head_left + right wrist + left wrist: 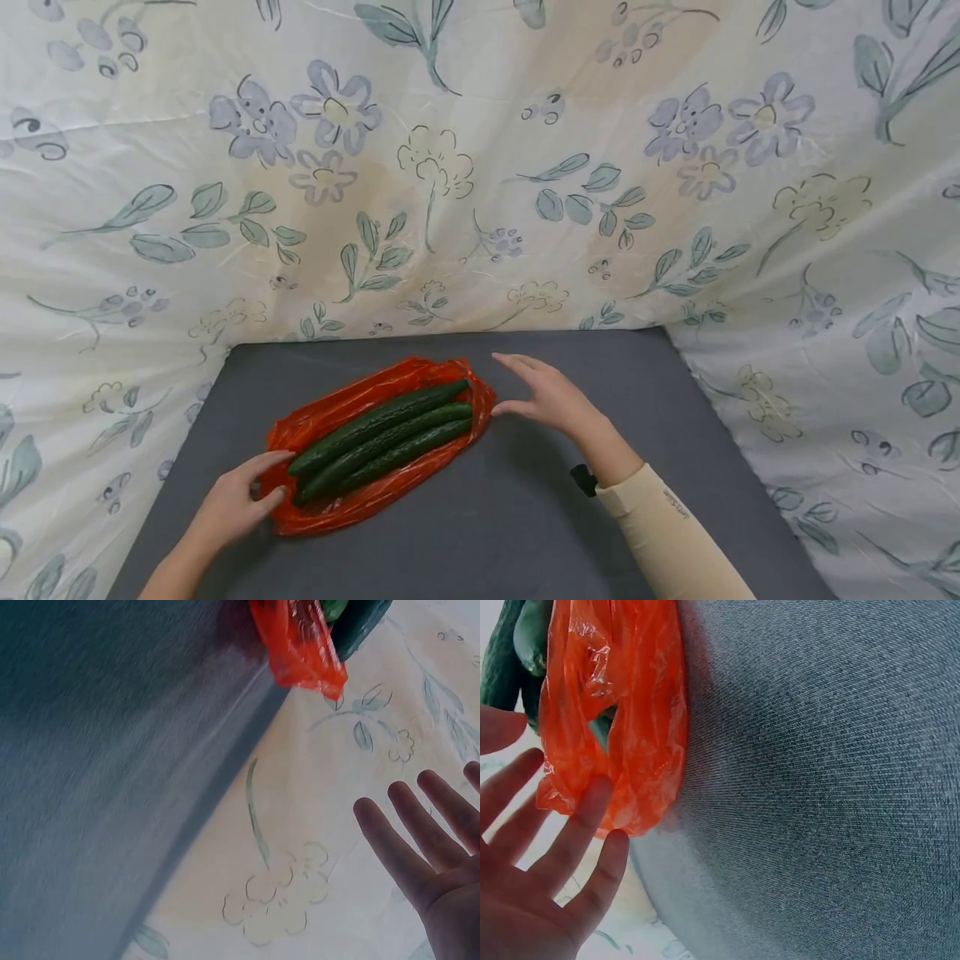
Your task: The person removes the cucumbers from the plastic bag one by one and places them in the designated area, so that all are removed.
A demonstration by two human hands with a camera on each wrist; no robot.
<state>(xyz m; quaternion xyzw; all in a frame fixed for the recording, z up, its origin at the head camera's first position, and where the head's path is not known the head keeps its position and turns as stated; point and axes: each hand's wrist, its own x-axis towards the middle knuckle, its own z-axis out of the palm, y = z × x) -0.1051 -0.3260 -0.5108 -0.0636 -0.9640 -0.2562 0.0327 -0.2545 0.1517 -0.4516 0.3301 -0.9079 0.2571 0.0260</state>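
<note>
Three long dark green cucumbers (pixel 385 448) lie side by side, slanting, on an orange-red plastic bag (pixel 352 518) spread on the table. At the bag's near left end is my left hand (pixel 234 502), its fingers loosely extended. In the left wrist view, the fingertips of that hand (pixel 547 889) overlap the bag's edge (pixel 649 712); whether they press on it I cannot tell. My right hand (pixel 553 400) hovers just past the far right end of the bag, thumb and fingers spread apart. The right wrist view shows this hand (pixel 442 862) holding nothing, apart from the bag (pixel 300 652).
A dark grey cloth covers the table (pixel 525 533). Pale fabric with printed flowers (pixel 480 167) hangs behind the table and along both sides, meeting its edges. A black strap piece (pixel 583 481) sits at the right wrist, by a cream sleeve (pixel 660 517).
</note>
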